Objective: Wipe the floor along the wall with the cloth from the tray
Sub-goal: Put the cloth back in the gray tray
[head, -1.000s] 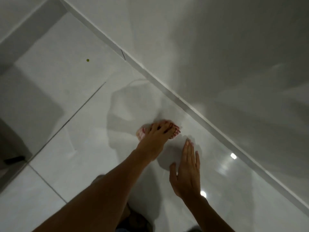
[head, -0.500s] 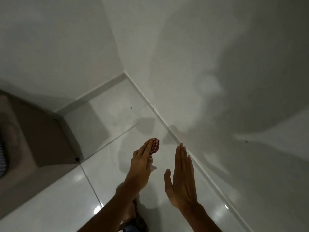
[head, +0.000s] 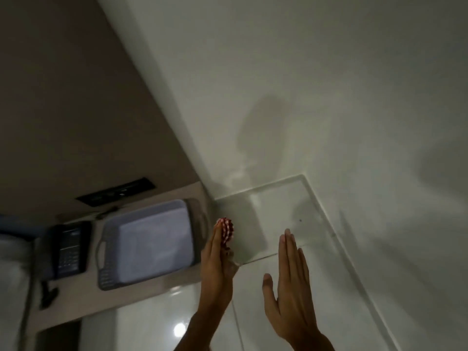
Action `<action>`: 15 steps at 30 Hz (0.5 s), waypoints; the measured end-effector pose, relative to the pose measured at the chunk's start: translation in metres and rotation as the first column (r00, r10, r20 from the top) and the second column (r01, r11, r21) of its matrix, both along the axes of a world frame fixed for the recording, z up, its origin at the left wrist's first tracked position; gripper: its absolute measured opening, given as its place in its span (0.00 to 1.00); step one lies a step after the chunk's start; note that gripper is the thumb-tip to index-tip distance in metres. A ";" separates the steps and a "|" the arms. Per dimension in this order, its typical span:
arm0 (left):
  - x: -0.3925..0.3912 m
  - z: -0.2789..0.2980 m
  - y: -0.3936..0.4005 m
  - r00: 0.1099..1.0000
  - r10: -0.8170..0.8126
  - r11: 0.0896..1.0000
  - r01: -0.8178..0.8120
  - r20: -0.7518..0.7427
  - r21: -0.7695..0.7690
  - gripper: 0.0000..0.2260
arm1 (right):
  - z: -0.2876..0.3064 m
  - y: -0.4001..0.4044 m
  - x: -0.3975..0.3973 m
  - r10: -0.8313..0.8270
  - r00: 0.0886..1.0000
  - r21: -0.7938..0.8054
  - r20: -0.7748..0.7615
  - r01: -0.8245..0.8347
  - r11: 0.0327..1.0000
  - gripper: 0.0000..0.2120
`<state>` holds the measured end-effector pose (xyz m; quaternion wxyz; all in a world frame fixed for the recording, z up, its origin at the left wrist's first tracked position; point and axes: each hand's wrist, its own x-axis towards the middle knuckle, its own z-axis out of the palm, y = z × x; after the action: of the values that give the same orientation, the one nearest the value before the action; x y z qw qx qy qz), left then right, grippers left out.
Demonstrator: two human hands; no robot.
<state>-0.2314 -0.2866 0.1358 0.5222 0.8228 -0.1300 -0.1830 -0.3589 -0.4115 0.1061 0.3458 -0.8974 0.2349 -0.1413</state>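
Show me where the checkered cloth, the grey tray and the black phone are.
checkered cloth [head: 226,229]: head view, on the red and white bunch sticking out past the left hand's fingertips.
grey tray [head: 106,269]: head view, on its slotted near-left rim.
black phone [head: 67,252]: head view, on its keypad face.

Count from my view: two bare hands, my left hand [head: 215,272] and my right hand [head: 288,290]. One red-and-white checked cloth [head: 226,231]. One grey plastic tray with handles [head: 149,243]. One black desk telephone [head: 69,249]. One dark speck on the glossy white tiled floor [head: 300,220]. Two white walls meeting at one corner.
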 end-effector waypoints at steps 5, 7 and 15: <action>0.105 -0.029 0.120 0.989 0.148 0.986 -0.149 0.012 0.080 0.36 | -0.018 0.092 0.111 0.141 0.990 0.055 -0.018 -0.139 0.989 0.40; 0.140 -0.039 0.160 0.976 0.210 0.976 -0.206 -0.062 0.068 0.33 | -0.033 0.123 0.151 0.179 0.984 0.079 -0.016 -0.177 0.981 0.39; 0.197 -0.123 0.255 0.990 0.139 0.893 -0.137 0.026 0.429 0.32 | -0.116 0.190 0.262 0.321 0.888 0.017 -0.331 -0.334 0.942 0.41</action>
<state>-0.0341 -0.0320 0.0127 0.3402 0.9241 -0.0265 -0.1721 -0.0965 -0.2214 -0.0096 0.3025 -0.9417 0.1318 0.0660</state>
